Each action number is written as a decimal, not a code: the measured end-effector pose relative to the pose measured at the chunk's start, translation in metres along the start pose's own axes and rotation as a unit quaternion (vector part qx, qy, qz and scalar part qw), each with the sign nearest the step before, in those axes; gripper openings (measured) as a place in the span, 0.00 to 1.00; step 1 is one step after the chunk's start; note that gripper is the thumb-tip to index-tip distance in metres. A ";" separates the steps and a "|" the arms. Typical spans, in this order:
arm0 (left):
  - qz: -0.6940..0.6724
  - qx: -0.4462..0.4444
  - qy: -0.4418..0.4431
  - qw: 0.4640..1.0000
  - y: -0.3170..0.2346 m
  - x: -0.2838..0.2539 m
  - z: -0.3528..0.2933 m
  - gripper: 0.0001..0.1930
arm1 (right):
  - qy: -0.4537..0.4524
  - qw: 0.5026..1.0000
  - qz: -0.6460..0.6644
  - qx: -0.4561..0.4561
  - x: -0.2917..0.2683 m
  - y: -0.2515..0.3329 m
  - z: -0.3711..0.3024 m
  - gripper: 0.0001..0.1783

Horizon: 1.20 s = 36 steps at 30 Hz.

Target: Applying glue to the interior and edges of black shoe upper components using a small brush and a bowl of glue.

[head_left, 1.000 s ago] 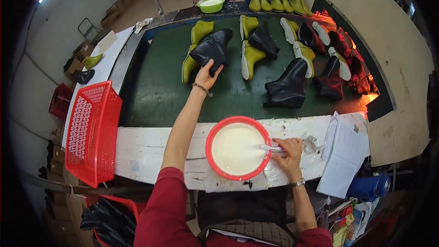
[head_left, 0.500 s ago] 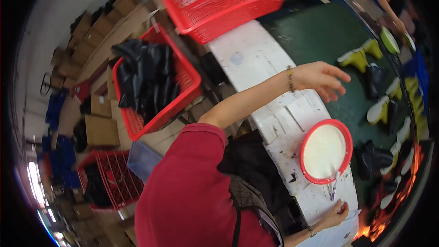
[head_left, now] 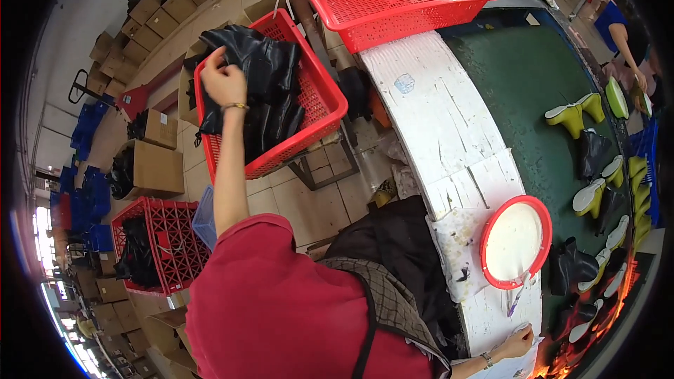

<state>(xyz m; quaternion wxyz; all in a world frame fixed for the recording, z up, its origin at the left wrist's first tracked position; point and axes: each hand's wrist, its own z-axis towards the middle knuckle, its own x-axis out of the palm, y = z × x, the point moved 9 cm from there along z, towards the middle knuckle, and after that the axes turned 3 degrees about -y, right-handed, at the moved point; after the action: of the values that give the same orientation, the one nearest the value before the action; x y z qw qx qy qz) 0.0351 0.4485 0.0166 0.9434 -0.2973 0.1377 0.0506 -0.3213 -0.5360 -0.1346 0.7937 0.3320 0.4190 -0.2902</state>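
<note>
Left hand [head_left: 223, 84] is hanging at the left edge of the heaped black boots [head_left: 265, 74], fingers bent and slightly apart; whether they are gripping a boot, I cannot tell. Those boots are lying in a red basket [head_left: 331, 111] off to my left, beside the white bench [head_left: 449, 126]. Right hand [head_left: 518, 342] is resting low at the bench's near end, by some papers [head_left: 519, 365], fingers curled; I cannot tell if they are pinching anything. Just beyond it, a red bowl [head_left: 485, 247] of white liquid is sitting on the bench, a brush [head_left: 517, 300] leaning at its rim. Second basket [head_left: 393, 34] is standing at the bench's far end. Past the bench, yellow-green boots [head_left: 570, 123] and more dark ones are lying on a green surface [head_left: 491, 74].
</note>
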 end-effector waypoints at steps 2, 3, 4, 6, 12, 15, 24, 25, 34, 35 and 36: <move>0.314 -0.051 0.008 0.948 0.099 -0.020 0.027 0.27 | 0.017 0.993 -0.062 0.103 -0.010 0.036 -0.005 0.23; 0.382 -0.197 0.092 0.898 0.127 -0.019 0.019 0.31 | 0.015 0.993 -0.063 0.103 -0.011 0.041 -0.009 0.23; 0.415 -0.243 0.203 0.853 0.151 -0.009 0.012 0.33 | -0.074 0.995 -0.068 -0.002 -0.027 0.064 -0.011 0.24; 0.445 -0.272 0.365 0.771 0.168 -0.001 0.001 0.35 | -0.162 0.978 -0.069 -0.108 -0.047 0.097 -0.015 0.30; 0.432 -0.135 0.439 0.776 0.189 0.031 -0.007 0.34 | -0.110 0.993 0.016 -0.044 -0.059 0.065 0.002 0.21; 0.399 -0.083 0.444 0.798 0.251 0.015 0.036 0.41 | -0.129 0.981 0.094 -0.108 -0.046 0.072 0.000 0.12; 0.208 0.041 0.099 0.972 -0.036 -0.094 0.051 0.40 | -0.132 0.972 0.190 0.049 -0.089 0.077 0.000 0.15; 0.197 0.050 0.099 0.974 -0.065 -0.097 0.051 0.40 | -0.119 0.974 0.186 0.049 -0.093 0.092 0.007 0.16; -0.241 0.195 0.782 0.541 -0.307 0.035 -0.203 0.15 | 0.056 0.871 0.446 -0.196 -0.133 0.359 -0.022 0.22; -0.331 0.091 0.873 0.346 -0.335 0.015 -0.270 0.16 | 0.053 0.852 0.460 -0.246 -0.151 0.391 -0.027 0.28; -0.391 -0.024 0.909 0.144 -0.358 -0.022 -0.312 0.18 | 0.056 0.820 0.484 -0.301 -0.163 0.418 -0.031 0.34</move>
<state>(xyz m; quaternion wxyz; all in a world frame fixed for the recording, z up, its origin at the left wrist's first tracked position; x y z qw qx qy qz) 0.0058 -0.0238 -0.0266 0.0234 -0.1651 0.7600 -0.6282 -0.1054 -0.2268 0.1105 0.8678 0.2520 0.3141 0.2912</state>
